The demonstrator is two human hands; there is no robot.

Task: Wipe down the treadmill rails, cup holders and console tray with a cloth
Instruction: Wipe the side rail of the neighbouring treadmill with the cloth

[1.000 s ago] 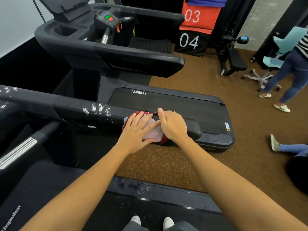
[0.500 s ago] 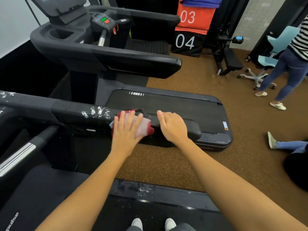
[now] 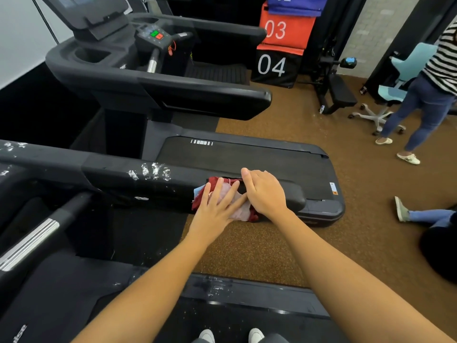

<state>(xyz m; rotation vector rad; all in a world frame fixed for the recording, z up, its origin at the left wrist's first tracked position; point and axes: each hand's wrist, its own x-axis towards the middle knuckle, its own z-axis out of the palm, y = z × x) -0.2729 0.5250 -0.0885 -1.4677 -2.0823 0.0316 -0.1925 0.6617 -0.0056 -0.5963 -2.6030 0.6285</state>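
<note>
The cloth [image 3: 238, 211], crumpled, dark red with a pale pink patch, lies on the near treadmill's rail [image 3: 111, 169] under the left hand [image 3: 217, 206], whose straight, spread fingers press it flat, likely for scrubbing. The right hand [image 3: 264, 191] rests on the rail touching the cloth's right edge, probably as a brace; I cannot tell whether its bent fingers pinch the cloth. White smears [image 3: 150, 172] mark the rail left of both hands.

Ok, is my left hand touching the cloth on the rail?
Touching. The head view shows the left hand flat on the cloth, fingers spread across it, pressing it against the rail.
</note>
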